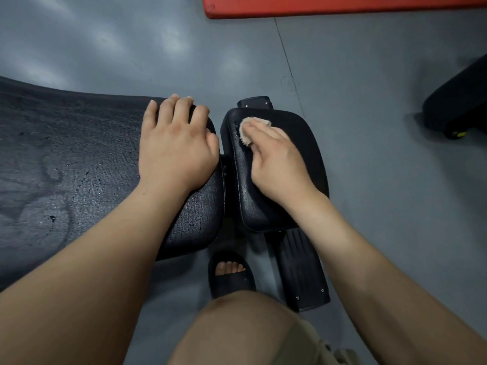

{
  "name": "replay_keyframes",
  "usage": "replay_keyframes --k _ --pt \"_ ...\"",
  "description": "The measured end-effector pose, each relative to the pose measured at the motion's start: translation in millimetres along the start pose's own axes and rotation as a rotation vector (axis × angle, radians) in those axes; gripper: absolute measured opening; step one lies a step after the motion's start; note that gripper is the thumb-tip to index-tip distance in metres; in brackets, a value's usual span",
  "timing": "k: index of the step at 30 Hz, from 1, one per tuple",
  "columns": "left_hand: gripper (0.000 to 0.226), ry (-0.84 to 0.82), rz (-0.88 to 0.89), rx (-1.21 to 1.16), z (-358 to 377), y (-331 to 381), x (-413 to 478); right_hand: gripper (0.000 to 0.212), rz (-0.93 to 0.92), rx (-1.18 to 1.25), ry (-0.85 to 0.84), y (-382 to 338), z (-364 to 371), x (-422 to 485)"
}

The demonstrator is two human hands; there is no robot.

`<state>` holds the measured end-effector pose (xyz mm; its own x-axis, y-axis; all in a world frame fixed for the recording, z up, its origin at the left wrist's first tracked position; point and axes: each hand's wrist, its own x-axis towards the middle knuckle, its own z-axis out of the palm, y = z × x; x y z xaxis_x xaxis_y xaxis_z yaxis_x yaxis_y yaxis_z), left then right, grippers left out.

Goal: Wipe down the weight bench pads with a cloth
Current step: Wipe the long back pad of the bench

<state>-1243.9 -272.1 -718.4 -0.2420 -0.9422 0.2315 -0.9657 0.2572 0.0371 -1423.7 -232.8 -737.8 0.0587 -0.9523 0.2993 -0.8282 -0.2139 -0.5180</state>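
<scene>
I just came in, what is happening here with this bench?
A person is wiping a weight bench. The right hand presses a beige cloth onto the small pad, near its far left corner. The left hand rests on the end of the long pad, fingertips over its far edge. The long pad shows wet-looking streaks and drops. A foot in a black slipper stands on the floor below the gap between the pads.
</scene>
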Motion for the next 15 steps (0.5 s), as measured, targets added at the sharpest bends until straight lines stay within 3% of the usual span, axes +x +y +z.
replay_keyframes --k 3,8,12,15 --pt "0.048 0.007 0.001 -0.007 -0.1 -1.7 -0.8 0.049 -0.087 0.030 -0.065 14.8 -13.9 -13.5" --pt "0.049 -0.001 -0.007 -0.004 -0.4 0.4 0.0 0.051 0.080 -0.053 -0.042 46.7 -33.0 -19.2" --pt "0.049 0.000 -0.009 0.002 -0.2 0.4 -0.1 0.040 -0.052 -0.023 -0.009 26.3 -13.7 14.0" --pt "0.048 0.011 -0.005 0.001 0.6 0.5 0.0 0.048 -0.110 0.026 -0.054 15.1 -3.5 28.9"
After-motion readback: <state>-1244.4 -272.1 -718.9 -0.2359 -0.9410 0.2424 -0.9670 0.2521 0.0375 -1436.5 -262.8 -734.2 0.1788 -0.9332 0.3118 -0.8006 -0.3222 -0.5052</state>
